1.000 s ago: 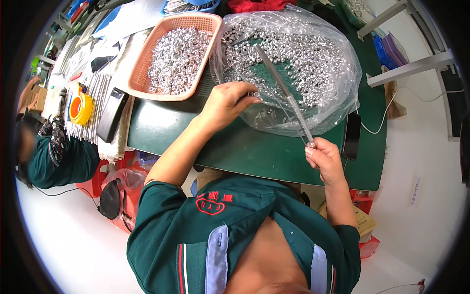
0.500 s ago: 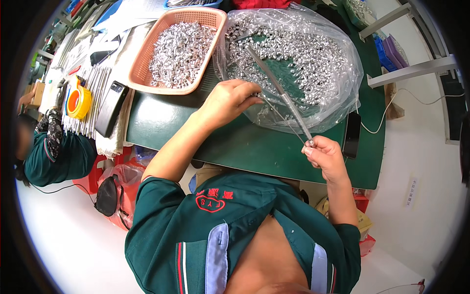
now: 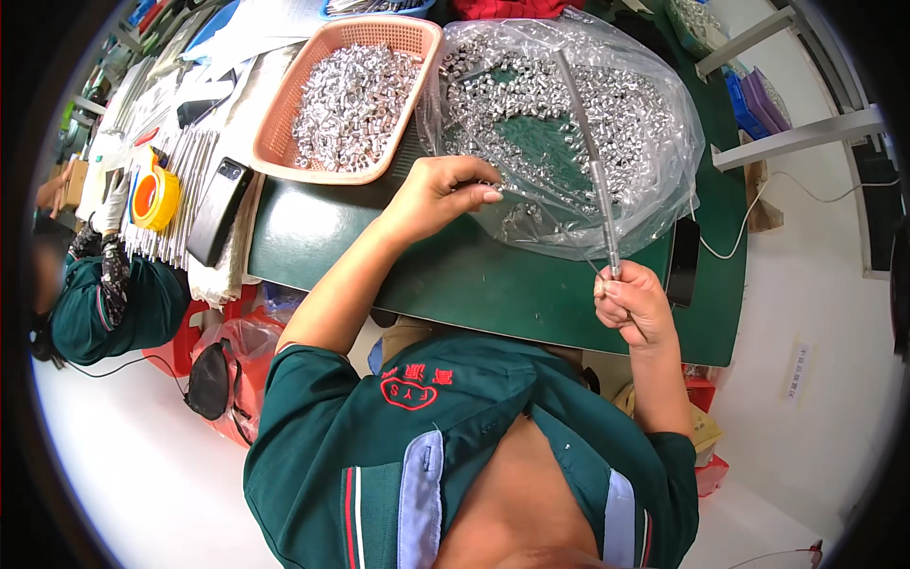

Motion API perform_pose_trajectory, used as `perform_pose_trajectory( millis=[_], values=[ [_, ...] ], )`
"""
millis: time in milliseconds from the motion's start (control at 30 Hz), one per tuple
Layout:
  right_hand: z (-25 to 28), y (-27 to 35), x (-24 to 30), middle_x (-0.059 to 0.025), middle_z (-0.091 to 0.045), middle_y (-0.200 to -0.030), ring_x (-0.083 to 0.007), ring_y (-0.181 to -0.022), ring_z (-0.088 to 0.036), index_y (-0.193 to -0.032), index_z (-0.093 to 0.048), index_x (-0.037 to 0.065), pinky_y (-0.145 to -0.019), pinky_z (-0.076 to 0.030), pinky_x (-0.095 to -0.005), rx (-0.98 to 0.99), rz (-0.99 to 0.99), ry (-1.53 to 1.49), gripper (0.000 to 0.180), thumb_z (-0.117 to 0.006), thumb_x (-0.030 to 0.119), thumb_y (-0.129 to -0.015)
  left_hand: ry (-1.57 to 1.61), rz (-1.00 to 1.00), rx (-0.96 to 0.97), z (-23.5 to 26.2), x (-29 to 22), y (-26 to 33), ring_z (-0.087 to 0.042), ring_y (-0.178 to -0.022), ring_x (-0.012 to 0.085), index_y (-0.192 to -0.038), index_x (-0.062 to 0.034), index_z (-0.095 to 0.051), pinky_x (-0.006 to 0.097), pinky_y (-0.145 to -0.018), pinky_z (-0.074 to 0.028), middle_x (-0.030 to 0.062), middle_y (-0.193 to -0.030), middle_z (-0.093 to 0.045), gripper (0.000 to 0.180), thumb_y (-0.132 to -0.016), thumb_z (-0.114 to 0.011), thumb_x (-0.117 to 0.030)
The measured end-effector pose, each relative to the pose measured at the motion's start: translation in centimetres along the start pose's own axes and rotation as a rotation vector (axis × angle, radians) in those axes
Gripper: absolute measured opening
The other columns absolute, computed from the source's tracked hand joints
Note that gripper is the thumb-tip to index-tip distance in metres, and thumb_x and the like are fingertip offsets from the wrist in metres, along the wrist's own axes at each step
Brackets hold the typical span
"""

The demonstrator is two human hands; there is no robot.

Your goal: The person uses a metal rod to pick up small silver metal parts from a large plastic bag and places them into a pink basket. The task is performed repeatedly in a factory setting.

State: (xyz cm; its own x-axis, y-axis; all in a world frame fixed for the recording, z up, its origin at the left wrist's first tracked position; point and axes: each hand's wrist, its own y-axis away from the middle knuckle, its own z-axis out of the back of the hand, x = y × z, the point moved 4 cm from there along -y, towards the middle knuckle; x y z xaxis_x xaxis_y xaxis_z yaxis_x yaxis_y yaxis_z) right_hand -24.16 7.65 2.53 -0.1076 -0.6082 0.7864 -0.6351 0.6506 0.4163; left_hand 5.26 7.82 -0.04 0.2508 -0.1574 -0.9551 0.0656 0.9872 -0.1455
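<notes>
My right hand (image 3: 635, 305) is closed around the lower end of a long grey metal rod (image 3: 592, 156), which stands nearly upright across the plastic bag. A thin wire-like rod (image 3: 641, 328) also pokes out of that hand, below the fingers. My left hand (image 3: 445, 194) is pinched at the bag's near left edge; a small shiny bit shows at its fingertips, too small to name. Inside the open clear plastic bag (image 3: 654, 223) lie many small silver metal sleeves (image 3: 621, 123). More such pieces fill the orange plastic basket (image 3: 270, 156) beyond my left hand.
Both containers rest on a green table (image 3: 455, 284). A black phone (image 3: 220, 211), yellow tape roll (image 3: 154, 199) and many thin metal rods (image 3: 190, 161) lie left; another phone (image 3: 682, 261) lies right. A co-worker's gloved hand (image 3: 112, 204) is at far left.
The long rod has swung from leaning left to nearly upright. My right hand has shifted slightly right, and the thin rod now pokes out below it. The co-worker's gloved hand has come into sight.
</notes>
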Motion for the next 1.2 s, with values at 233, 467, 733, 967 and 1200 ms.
perform_pose_trajectory(
  millis=[233,467,733,967,1200],
  values=[
    [1.0,-0.2,-0.4,-0.0012,-0.058,-0.071,-0.0026,-0.049,-0.039,-0.093,-0.064,0.001,-0.04,-0.025,-0.0184,-0.071,0.059,0.01,0.006,-0.063,0.006,-0.089,0.206,0.025,-0.041,0.0,1.2,-0.1,-0.062,-0.071,0.009,-0.106,0.0022,-0.067,0.023,-0.066,-0.052,0.0053,-0.084,-0.068,0.02,-0.089,-0.069,-0.007],
    [2.3,-0.8,-1.4,0.0048,-0.053,-0.064,-0.0006,-0.053,-0.04,-0.086,-0.066,0.001,-0.044,-0.027,-0.0189,-0.249,0.078,0.366,0.012,-0.065,0.012,-0.091,0.761,0.05,-0.086,-0.5,2.8,-1.1,-0.059,-0.066,0.0143,-0.106,0.0013,-0.064,0.027,-0.058,-0.049,0.0091,-0.078,-0.065,0.022,-0.096,-0.061,-0.018],
    [3.2,-1.2,-1.7,-0.0053,-0.053,-0.063,-0.0096,-0.056,-0.047,-0.083,-0.063,-0.003,-0.052,-0.039,-0.028,-0.57,0.484,1.071,0.016,-0.067,0.012,-0.088,1.428,0.352,-0.078,-2.4,3.7,-2.2,-0.04,-0.055,0.0101,-0.108,-0.0019,-0.059,0.025,-0.053,-0.034,0.0015,-0.069,-0.053,0.031,-0.098,-0.057,-0.032],
    [2.1,-0.3,-1.1,-0.0088,-0.055,-0.067,-0.0128,-0.057,-0.048,-0.087,-0.064,-0.004,-0.054,-0.04,-0.0288,-0.475,0.489,1.016,0.013,-0.067,0.009,-0.087,1.579,0.451,-0.223,-3.1,4.4,-3.2,-0.039,-0.055,0.0096,-0.108,-0.0036,-0.058,0.024,-0.053,-0.034,0.0001,-0.068,-0.05,0.03,-0.098,-0.058,-0.032],
    [1.7,-0.1,-1.1,-0.0074,-0.055,-0.067,-0.0128,-0.058,-0.048,-0.089,-0.064,-0.004,-0.054,-0.04,-0.0288,-0.431,0.457,0.977,0.014,-0.065,0.01,-0.089,1.478,0.335,-0.219,-3.3,3.4,-3.9,-0.04,-0.056,0.0094,-0.11,-0.0048,-0.059,0.024,-0.053,-0.035,0.0008,-0.069,-0.053,0.026,-0.099,-0.057,-0.028]
  ],
)
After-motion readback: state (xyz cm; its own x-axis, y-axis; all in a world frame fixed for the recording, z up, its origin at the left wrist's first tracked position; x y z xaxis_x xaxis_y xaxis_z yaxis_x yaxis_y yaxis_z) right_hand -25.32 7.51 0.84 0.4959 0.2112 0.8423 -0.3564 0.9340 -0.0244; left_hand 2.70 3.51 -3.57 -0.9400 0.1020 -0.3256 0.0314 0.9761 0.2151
